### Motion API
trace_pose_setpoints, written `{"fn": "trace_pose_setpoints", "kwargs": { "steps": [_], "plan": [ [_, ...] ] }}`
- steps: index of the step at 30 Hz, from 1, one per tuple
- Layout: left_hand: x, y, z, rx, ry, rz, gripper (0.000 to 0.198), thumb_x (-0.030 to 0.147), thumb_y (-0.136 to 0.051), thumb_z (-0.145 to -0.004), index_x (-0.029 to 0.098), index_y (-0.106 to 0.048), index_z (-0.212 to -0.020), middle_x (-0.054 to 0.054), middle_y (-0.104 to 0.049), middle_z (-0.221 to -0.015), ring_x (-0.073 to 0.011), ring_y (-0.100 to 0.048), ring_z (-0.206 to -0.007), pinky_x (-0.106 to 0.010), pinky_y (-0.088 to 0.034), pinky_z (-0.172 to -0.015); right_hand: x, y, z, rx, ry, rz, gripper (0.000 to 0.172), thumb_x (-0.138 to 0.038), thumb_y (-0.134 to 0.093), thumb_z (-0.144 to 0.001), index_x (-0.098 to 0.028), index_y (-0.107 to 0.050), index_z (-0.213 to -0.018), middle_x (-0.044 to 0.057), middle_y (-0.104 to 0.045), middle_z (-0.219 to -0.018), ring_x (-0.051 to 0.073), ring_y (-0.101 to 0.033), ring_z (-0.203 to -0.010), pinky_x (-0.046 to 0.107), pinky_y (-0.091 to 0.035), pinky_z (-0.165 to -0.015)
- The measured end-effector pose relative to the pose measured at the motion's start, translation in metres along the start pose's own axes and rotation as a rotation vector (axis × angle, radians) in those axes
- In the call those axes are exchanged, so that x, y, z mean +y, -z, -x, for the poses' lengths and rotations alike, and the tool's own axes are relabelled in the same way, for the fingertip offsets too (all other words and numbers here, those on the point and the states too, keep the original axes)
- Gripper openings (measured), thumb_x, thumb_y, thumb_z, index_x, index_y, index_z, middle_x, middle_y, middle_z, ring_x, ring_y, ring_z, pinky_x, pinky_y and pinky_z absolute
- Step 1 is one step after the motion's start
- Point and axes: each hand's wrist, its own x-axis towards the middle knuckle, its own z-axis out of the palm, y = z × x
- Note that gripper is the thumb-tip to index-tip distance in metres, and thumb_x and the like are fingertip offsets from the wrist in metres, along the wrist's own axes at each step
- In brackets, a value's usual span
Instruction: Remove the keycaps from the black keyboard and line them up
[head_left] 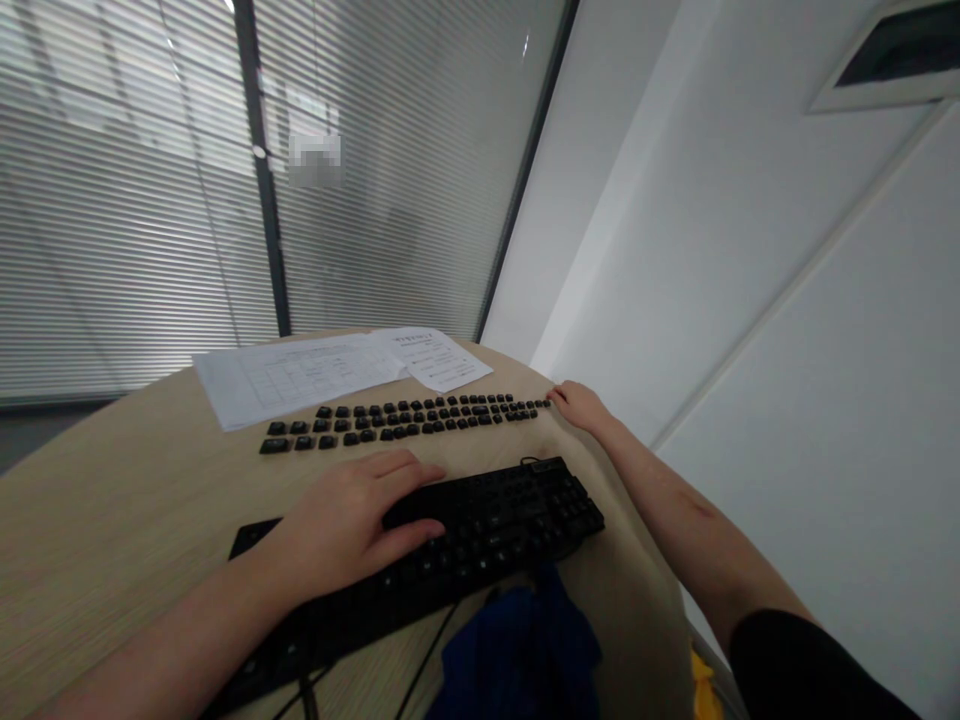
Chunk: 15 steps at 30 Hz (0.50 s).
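A black keyboard [510, 520] lies across the near part of a round wooden table [112, 500]. My left hand [352, 520] rests flat on its left half, fingers stretched out over the keys. Beyond the keyboard, several loose black keycaps [397, 418] are laid out in rows on the table. My right hand [581, 405] reaches to the right end of those rows, its fingertips pinched at the last keycap there. I cannot make out whether it grips the cap.
Two printed white sheets [300, 375] lie at the far side of the table. Window blinds [135, 200] stand behind it, a white wall [750, 300] to the right. A dark blue cloth [517, 650] and the keyboard's cable [427, 655] are at the near edge.
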Motion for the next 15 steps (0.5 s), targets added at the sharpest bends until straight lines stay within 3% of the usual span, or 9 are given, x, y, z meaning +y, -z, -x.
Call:
{"fn": "trace_pose_setpoints", "kwargs": {
  "steps": [4, 10, 15],
  "plan": [
    [0.003, 0.003, -0.002, -0.015, 0.007, -0.005, 0.038, 0.049, -0.055, -0.102, 0.022, -0.068, -0.125, -0.006, -0.074, -0.104, -0.0235, -0.072, -0.095, -0.037, -0.057, -0.084, -0.006, -0.013, 0.009, 0.044, 0.024, -0.058, 0.040, -0.020, -0.041, -0.108, -0.020, -0.073, -0.132, 0.010, -0.074, -0.133, 0.021, -0.066, -0.125, 0.031, -0.047, -0.108],
    [0.004, 0.002, -0.001, -0.013, 0.023, -0.014, 0.036, 0.048, -0.056, -0.102, 0.022, -0.069, -0.123, -0.007, -0.075, -0.104, -0.0236, -0.073, -0.094, -0.036, -0.058, -0.081, -0.016, -0.042, 0.017, 0.066, -0.007, -0.124, 0.028, -0.027, -0.060, -0.101, -0.024, -0.079, -0.121, 0.008, -0.079, -0.120, 0.024, -0.071, -0.113, 0.034, -0.053, -0.100],
    [0.002, 0.001, -0.001, 0.014, 0.007, -0.023, 0.035, 0.047, -0.056, -0.102, 0.022, -0.069, -0.122, -0.006, -0.075, -0.102, -0.0229, -0.073, -0.091, -0.035, -0.058, -0.078, -0.017, -0.054, 0.015, 0.082, -0.040, -0.156, 0.025, -0.030, -0.065, -0.098, -0.025, -0.080, -0.117, 0.007, -0.080, -0.118, 0.026, -0.072, -0.111, 0.036, -0.053, -0.099]
  ]
}}
